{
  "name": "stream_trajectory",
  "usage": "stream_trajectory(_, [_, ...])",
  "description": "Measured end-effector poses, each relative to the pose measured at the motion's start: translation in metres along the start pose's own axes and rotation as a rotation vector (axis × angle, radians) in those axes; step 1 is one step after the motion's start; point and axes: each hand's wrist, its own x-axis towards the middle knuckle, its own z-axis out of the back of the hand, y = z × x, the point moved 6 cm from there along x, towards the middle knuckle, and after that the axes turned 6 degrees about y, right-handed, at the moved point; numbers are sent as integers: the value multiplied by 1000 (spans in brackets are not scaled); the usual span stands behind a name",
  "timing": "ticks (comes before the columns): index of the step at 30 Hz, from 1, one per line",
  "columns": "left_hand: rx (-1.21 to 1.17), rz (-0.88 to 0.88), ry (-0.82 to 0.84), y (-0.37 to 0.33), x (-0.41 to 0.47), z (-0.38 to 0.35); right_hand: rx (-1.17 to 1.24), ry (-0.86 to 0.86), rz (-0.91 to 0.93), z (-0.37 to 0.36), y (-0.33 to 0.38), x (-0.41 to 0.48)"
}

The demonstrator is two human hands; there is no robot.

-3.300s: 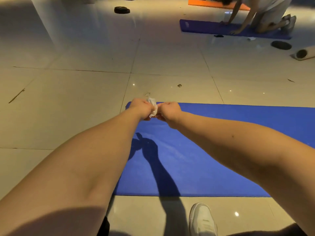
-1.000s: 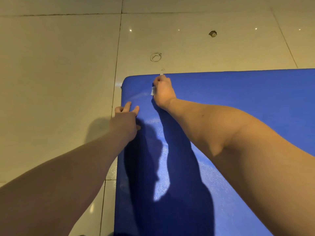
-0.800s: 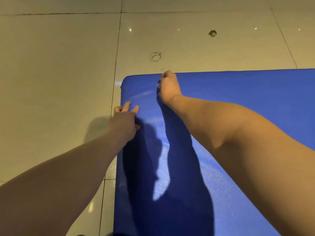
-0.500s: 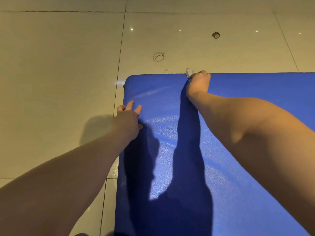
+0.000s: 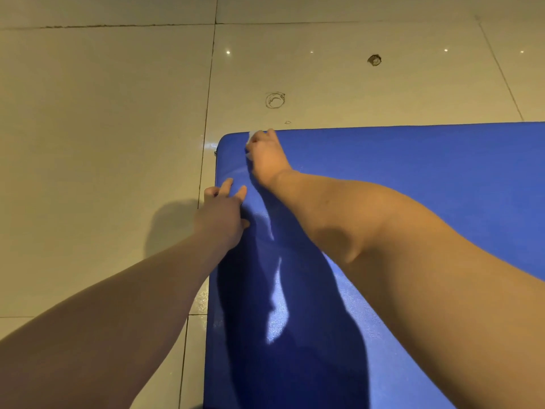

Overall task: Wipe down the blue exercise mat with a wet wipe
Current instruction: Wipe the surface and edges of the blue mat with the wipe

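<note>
Right hand (image 5: pixel 267 156) slid left; crumpled wipe (image 5: pixel 251 134), pebbled mat (image 5: pixel 413 178).

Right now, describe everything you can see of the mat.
The mat is bright blue, seemingly foam, finely textured, lying flat on the tiled floor. Its rounded far-left corner and two edges show; the rest leaves the frame. The left hand rests on its left edge; the right hand holds a white wipe against its far edge. Arm shadows cross it.

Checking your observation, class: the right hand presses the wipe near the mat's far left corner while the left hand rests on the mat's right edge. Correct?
No. The head view shows the left hand resting on the left edge of the blue mat; the rest holds.
</note>
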Motion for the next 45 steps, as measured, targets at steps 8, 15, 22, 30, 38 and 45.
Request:
stream_trajectory(8, [-18,-23,-21,1,-2,0,-102,-107,-408,33,-155,-39])
stream_trajectory(15, [-24,-24,-37,-1,-2,0,116,-189,-506,29,-117,-36])
stream_trajectory(22, [-28,-31,-23,-2,-1,0,106,13,-124,-4,12,-8])
stream_trajectory(30, [-20,-25,-24,0,-1,-3,-45,-93,-193,11,-89,-26])
stream_trajectory(38, [-7,-37,-28,-1,-3,0,-48,-76,-561,23,-111,-50])
stream_trajectory(45, [6,-44,-35,-2,0,-3,157,-29,-116,-17,10,-56])
